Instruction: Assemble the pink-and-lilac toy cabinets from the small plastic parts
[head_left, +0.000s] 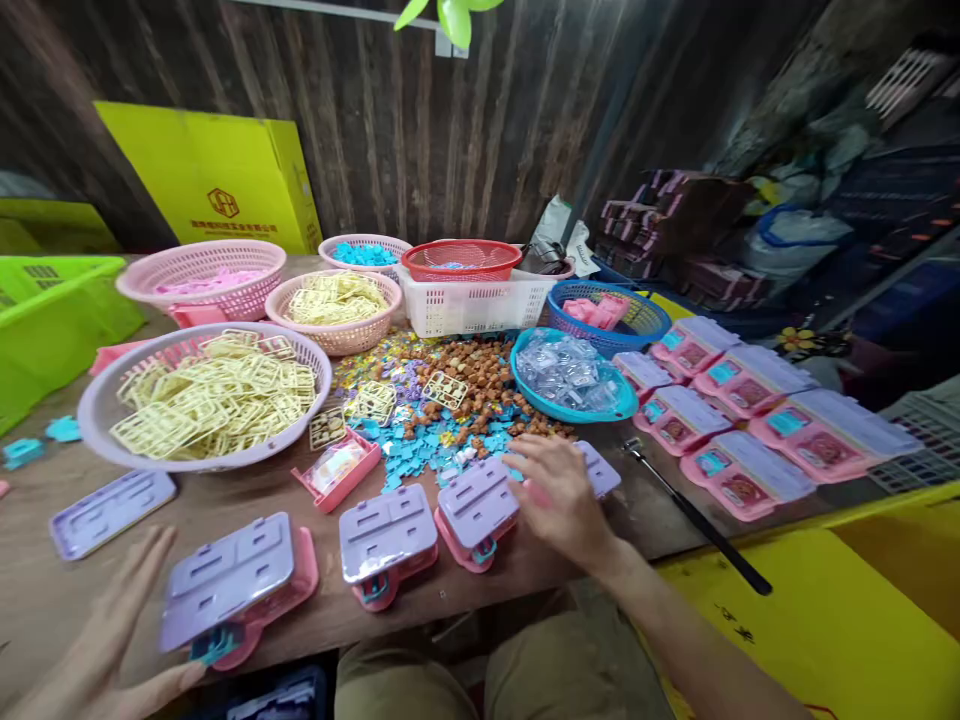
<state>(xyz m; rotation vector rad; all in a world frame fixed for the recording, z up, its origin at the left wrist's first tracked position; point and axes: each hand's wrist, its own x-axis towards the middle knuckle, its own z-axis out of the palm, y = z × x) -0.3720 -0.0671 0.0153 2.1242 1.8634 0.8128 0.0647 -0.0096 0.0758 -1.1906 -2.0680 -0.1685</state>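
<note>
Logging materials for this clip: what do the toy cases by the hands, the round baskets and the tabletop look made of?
Toy cases: likely moulded plastic, smooth lilac lids on pink bases, slight sheen. Round baskets: plastic too, by the even moulded lattice and pastel colour. Tabletop: seemingly bare wood, matt brown with faint grain, though blurred.

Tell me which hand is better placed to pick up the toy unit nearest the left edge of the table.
Left. The left hand lies open right beside that lilac and pink toy unit, fingertips almost touching it. The right hand is farther along the row, resting on another unit.
</note>
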